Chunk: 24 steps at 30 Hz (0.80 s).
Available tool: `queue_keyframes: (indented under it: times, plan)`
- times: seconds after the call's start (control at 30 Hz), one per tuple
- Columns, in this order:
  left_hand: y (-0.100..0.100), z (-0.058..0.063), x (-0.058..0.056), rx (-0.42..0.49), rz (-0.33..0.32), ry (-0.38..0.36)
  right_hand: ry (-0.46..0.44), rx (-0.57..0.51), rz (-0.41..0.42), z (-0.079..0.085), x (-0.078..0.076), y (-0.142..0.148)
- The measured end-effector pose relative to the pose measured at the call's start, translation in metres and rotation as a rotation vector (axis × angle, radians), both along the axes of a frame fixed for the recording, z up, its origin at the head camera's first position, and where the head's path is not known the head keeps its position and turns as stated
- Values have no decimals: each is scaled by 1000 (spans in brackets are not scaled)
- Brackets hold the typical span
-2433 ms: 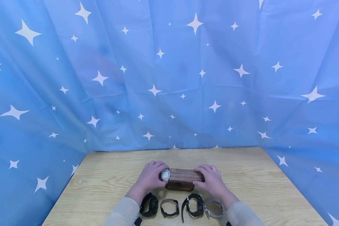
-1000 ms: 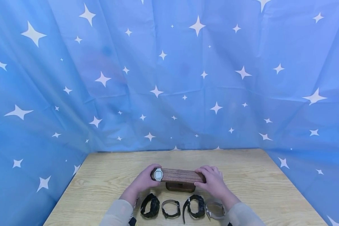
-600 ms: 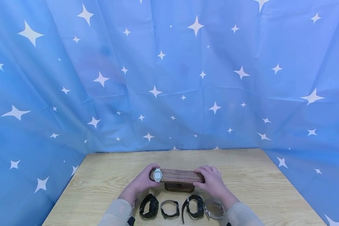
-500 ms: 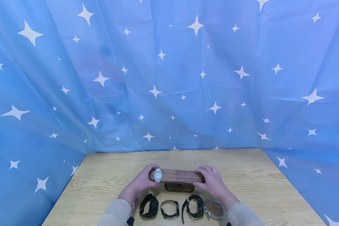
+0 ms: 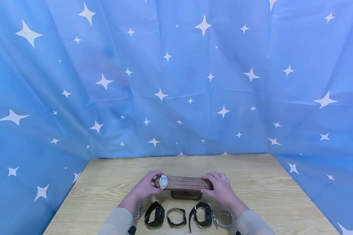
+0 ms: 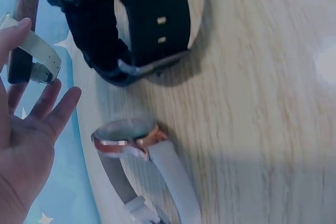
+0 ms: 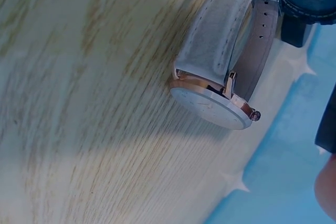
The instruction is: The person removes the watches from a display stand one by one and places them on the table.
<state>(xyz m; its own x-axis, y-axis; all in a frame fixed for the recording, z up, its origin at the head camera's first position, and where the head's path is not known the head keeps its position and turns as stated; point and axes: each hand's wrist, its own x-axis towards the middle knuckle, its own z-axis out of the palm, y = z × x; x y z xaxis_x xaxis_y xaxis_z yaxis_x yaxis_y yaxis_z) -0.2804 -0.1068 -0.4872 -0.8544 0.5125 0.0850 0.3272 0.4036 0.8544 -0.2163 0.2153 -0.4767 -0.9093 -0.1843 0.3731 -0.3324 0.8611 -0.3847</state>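
A white watch (image 5: 163,182) is looped round the left end of the dark wooden bar (image 5: 183,183) of a watch stand, its square face upward. My left hand (image 5: 142,189) holds this watch at the bar's end. In the left wrist view, the thumb presses on the pale strap (image 6: 44,53) while the other fingers spread below. My right hand (image 5: 222,187) grips the bar's right end, thumb in front and fingers behind. Under the bar shows the stand's base (image 5: 186,195). The right wrist view catches only a fingertip (image 7: 326,190) beside the bar's dark end (image 7: 327,124).
Nearer the body, a row of watches lies on the wooden table (image 5: 106,182): a black one (image 5: 155,214), a slimmer dark one (image 5: 176,217), another black one (image 5: 201,214) and a grey-strapped one (image 5: 222,218). A light-strapped watch (image 6: 176,182) lies near my left wrist. A starry blue cloth (image 5: 176,81) hangs behind.
My left hand has moved left along the bar, and the white watch has slid with it toward the bar's left end. The right hand keeps its grip in the same place.
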Motion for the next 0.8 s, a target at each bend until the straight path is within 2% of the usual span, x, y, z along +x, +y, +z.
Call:
queue_keyframes:
  times: [0.23,0.43,0.57,0.8]
  plan:
    - [-10,1,1,-20,35,16,-54,8,-17,2,-1,0]
    - [-17,0,5,-32,71,51,-52,11,-5,1,-1,0]
    - [-22,-3,5,-43,96,48,-58,9,-9,-1,-1,0]
    - [-28,0,9,-50,144,49,-52,12,-13,0,0,0]
